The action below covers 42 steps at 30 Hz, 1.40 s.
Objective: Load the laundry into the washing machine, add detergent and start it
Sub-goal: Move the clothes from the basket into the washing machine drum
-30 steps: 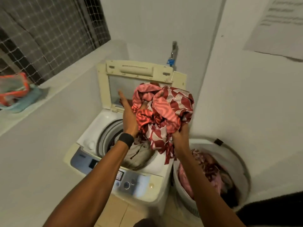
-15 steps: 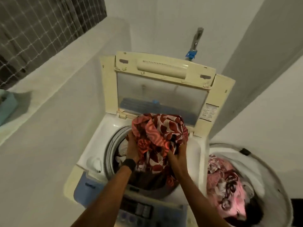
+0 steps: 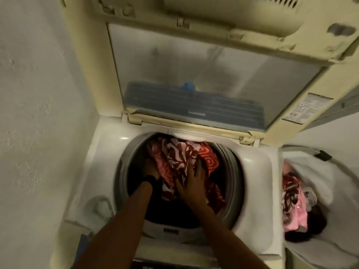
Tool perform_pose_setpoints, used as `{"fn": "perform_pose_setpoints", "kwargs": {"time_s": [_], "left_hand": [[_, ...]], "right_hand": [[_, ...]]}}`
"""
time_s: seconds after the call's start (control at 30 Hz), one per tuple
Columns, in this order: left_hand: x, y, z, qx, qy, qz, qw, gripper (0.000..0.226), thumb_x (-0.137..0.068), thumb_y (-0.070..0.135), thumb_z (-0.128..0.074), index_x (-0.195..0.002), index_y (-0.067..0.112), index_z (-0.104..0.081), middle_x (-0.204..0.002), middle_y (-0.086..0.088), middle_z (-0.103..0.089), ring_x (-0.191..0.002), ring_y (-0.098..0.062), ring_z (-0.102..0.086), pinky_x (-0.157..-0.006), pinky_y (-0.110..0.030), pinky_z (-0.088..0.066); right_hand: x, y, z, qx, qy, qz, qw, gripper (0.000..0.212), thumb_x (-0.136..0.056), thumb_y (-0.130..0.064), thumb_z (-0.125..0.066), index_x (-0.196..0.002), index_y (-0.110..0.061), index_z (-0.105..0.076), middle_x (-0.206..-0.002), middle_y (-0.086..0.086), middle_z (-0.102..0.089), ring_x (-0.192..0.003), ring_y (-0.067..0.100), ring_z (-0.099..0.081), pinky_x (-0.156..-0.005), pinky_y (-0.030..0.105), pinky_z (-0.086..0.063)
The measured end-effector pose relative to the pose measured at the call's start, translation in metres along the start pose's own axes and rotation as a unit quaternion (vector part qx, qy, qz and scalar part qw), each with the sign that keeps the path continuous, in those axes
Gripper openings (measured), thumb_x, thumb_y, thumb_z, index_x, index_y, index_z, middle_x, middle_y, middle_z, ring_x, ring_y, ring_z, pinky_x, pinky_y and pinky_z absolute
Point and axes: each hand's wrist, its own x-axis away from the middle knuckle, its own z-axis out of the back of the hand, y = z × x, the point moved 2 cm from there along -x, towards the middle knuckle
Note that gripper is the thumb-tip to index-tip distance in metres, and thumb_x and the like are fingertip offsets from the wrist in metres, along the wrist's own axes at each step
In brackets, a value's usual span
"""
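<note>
Inside the drum (image 3: 124, 171) of the washing machine (image 3: 104, 144), the red-and-white patterned cloth (image 3: 182, 154) lies bunched up. The dark mass (image 3: 174, 210) beneath it is probably more laundry, but blur hides the detail.

Right hand (image 3: 191, 185): fingers spread and nearly straight, palm pressing flat on the cloth, gripping nothing.

Left hand (image 3: 152, 167): at the cloth's left edge, below the drum rim. The fingers are buried in fabric, so I cannot tell whether they grip it. There is a black wristband (image 3: 150, 179) on that wrist.

Lid (image 3: 194, 61): open, upright behind the drum.

White basket (image 3: 318, 171): just right of the machine, holding pink and red clothes (image 3: 293, 206).
</note>
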Motion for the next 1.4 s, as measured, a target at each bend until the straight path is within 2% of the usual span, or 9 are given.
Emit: {"fn": "perform_pose_setpoints", "kwargs": {"time_s": [0.13, 0.27, 0.4, 0.6, 0.73, 0.93, 1.17, 1.27, 1.4], "left_hand": [[0.008, 0.023, 0.004, -0.058, 0.050, -0.013, 0.997, 0.060, -0.107, 0.047, -0.042, -0.162, 0.025, -0.028, -0.164, -0.010, -0.035, -0.147, -0.036, -0.037, -0.124, -0.048, -0.027], [0.066, 0.033, 0.003, -0.272, 0.146, -0.150, 0.939, 0.072, -0.100, 0.054, -0.052, -0.161, 0.039, -0.017, -0.162, -0.019, -0.018, -0.142, -0.044, -0.033, -0.111, -0.057, -0.040], [0.039, 0.039, -0.018, -0.340, -0.062, -0.373, 0.861, 0.056, -0.102, 0.044, -0.045, -0.157, 0.036, -0.034, -0.154, -0.010, -0.040, -0.140, -0.034, -0.039, -0.111, -0.052, -0.045], [-0.063, -0.013, -0.022, -0.382, -0.165, -0.211, 0.885, 0.082, -0.091, 0.072, -0.010, -0.164, 0.034, -0.008, -0.173, 0.000, -0.003, -0.159, -0.025, -0.005, -0.129, -0.049, -0.009], [-0.021, 0.001, -0.016, -0.352, -0.020, -0.291, 0.889, 0.069, -0.101, 0.054, -0.020, -0.163, 0.023, -0.023, -0.166, -0.013, -0.028, -0.152, -0.033, -0.029, -0.124, -0.056, -0.023], [0.018, -0.055, -0.004, -0.334, -0.102, -0.169, 0.922, 0.088, -0.098, 0.059, -0.048, -0.162, 0.041, 0.009, -0.172, -0.005, 0.004, -0.157, -0.037, -0.008, -0.124, -0.061, -0.022], [-0.034, -0.067, -0.005, -0.392, -0.194, -0.073, 0.896, 0.112, -0.090, 0.052, -0.073, -0.164, 0.020, 0.005, -0.171, -0.009, 0.002, -0.157, -0.035, -0.006, -0.126, -0.045, -0.012], [-0.039, -0.055, -0.012, -0.487, -0.123, -0.058, 0.863, 0.087, -0.096, 0.045, -0.066, -0.162, 0.012, -0.020, -0.165, -0.021, -0.026, -0.149, -0.041, -0.033, -0.121, -0.052, -0.032], [-0.007, -0.044, -0.009, -0.494, -0.118, -0.159, 0.846, 0.107, -0.091, 0.064, -0.059, -0.164, 0.026, 0.010, -0.171, -0.014, -0.002, -0.154, -0.046, -0.013, -0.120, -0.061, -0.027]], "right_hand": [[-0.026, 0.019, -0.016, 0.133, -0.178, -0.061, 0.973, 0.087, -0.095, -0.063, -0.049, -0.164, -0.030, -0.008, -0.171, 0.013, 0.007, -0.156, 0.040, -0.004, -0.125, 0.057, -0.015], [-0.020, 0.015, 0.004, 0.163, -0.041, -0.113, 0.979, 0.084, -0.097, -0.052, -0.054, -0.162, -0.021, -0.010, -0.165, 0.015, -0.019, -0.148, 0.040, -0.029, -0.114, 0.057, -0.033], [-0.003, 0.020, -0.001, 0.183, -0.129, -0.042, 0.974, 0.075, -0.101, -0.044, -0.052, -0.161, -0.024, -0.011, -0.160, 0.013, -0.035, -0.132, 0.039, -0.052, -0.105, 0.052, -0.045], [-0.011, 0.037, 0.001, 0.209, -0.328, -0.083, 0.918, 0.089, -0.094, -0.062, -0.058, -0.163, -0.026, -0.015, -0.169, 0.011, -0.014, -0.152, 0.036, -0.022, -0.125, 0.048, -0.023], [-0.021, 0.000, 0.050, 0.164, -0.143, -0.020, 0.976, 0.066, -0.101, -0.065, -0.035, -0.157, -0.031, -0.028, -0.157, 0.009, -0.040, -0.142, 0.040, -0.041, -0.114, 0.057, -0.039], [-0.022, -0.002, 0.009, 0.321, -0.222, 0.118, 0.913, 0.097, -0.097, -0.048, -0.061, -0.159, -0.045, 0.013, -0.168, 0.001, 0.028, -0.152, 0.045, 0.021, -0.111, 0.076, -0.024], [-0.105, 0.066, -0.023, 0.225, -0.182, -0.036, 0.957, 0.048, -0.109, -0.031, -0.044, -0.150, -0.004, -0.044, -0.155, 0.018, -0.046, -0.139, 0.033, -0.048, -0.097, 0.031, -0.047], [-0.098, 0.065, -0.017, 0.211, -0.203, -0.023, 0.956, 0.063, -0.110, -0.044, -0.036, -0.162, -0.014, -0.018, -0.167, 0.015, -0.022, -0.152, 0.034, -0.027, -0.120, 0.043, -0.028], [-0.080, 0.054, 0.006, 0.115, -0.143, -0.029, 0.983, 0.090, -0.097, -0.048, -0.061, -0.163, -0.037, 0.000, -0.170, 0.014, -0.007, -0.153, 0.041, -0.022, -0.121, 0.054, -0.031]]}}
